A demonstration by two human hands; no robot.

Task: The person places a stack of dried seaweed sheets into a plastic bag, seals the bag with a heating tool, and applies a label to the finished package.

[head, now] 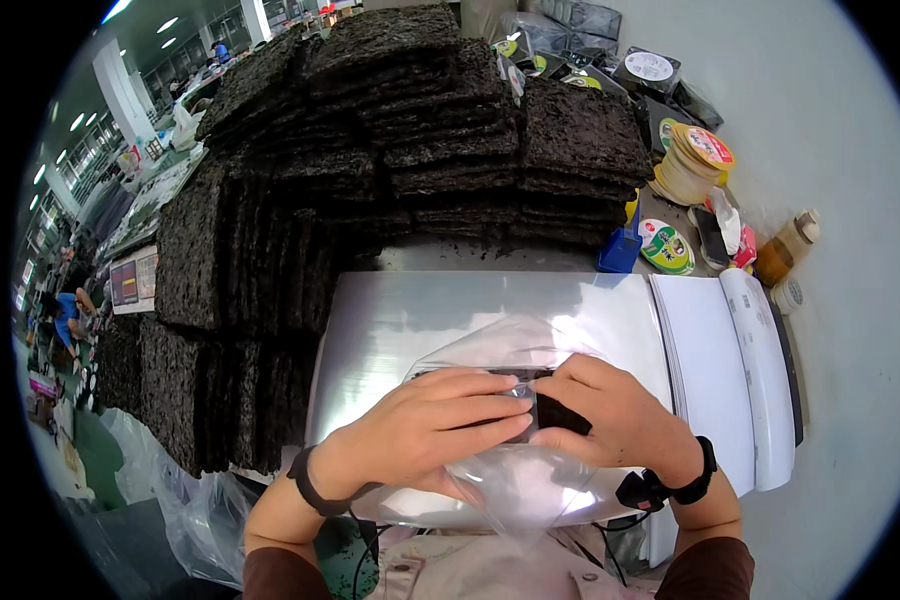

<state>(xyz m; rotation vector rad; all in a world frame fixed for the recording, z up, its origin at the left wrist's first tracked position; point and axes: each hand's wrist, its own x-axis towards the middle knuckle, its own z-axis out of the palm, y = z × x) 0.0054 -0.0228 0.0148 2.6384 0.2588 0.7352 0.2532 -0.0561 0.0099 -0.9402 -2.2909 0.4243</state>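
Observation:
A dark block of dried seaweed sheets point(559, 411) lies on the shiny metal work plate point(397, 307), with clear plastic film point(525, 480) around it that spreads behind and towards the body. Flat over the block's left part rests my left hand point(435, 431), fingers pointing right, thumb low near the film. My right hand point(607, 416) is on the block's right side, its thumb and forefinger bent against the film, close to the left fingertips. Part of the block is hidden under both hands. Whether the right fingers pinch the film is unclear.
Tall stacks of dried seaweed point(450, 142) stand behind and at the left. Paper sheets point(705, 360) and a plastic-like roll point(757, 375) flank the plate on the right. Beyond are a blue holder point(619, 251), label rolls point(694, 161), a phone point(711, 236) and a bottle point(787, 247). People work far left.

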